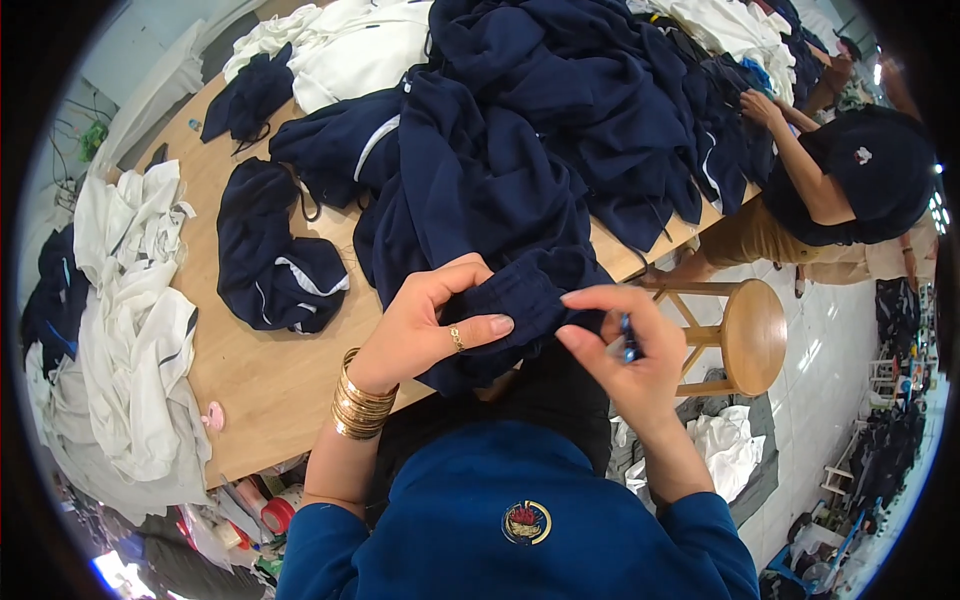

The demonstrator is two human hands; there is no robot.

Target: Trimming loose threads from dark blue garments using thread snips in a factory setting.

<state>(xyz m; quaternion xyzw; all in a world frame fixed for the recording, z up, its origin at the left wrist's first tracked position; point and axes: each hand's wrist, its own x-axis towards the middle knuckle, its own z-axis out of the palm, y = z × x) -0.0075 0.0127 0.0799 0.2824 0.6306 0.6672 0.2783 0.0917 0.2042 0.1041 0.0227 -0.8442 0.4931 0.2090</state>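
My left hand [425,325] is closed on the gathered elastic waistband [525,300] of a navy garment, thumb on top. The garment, which looks like trousers [460,190], runs from the table edge up into the pile. At the right side of the waistband is my right hand [645,365], its thumb and forefinger tips slightly apart beside the cloth. A small dark-blue tool [629,338] is tucked in that hand's fingers; its kind is mostly hidden. I cannot tell whether a thread lies between the fingertips.
Navy garments [560,70] heap across the wooden table [250,400], with a folded navy piece [280,250] at left. White garments [140,310] line the left edge. A wooden stool [755,335] stands at right, near another person [840,180] handling dark cloth.
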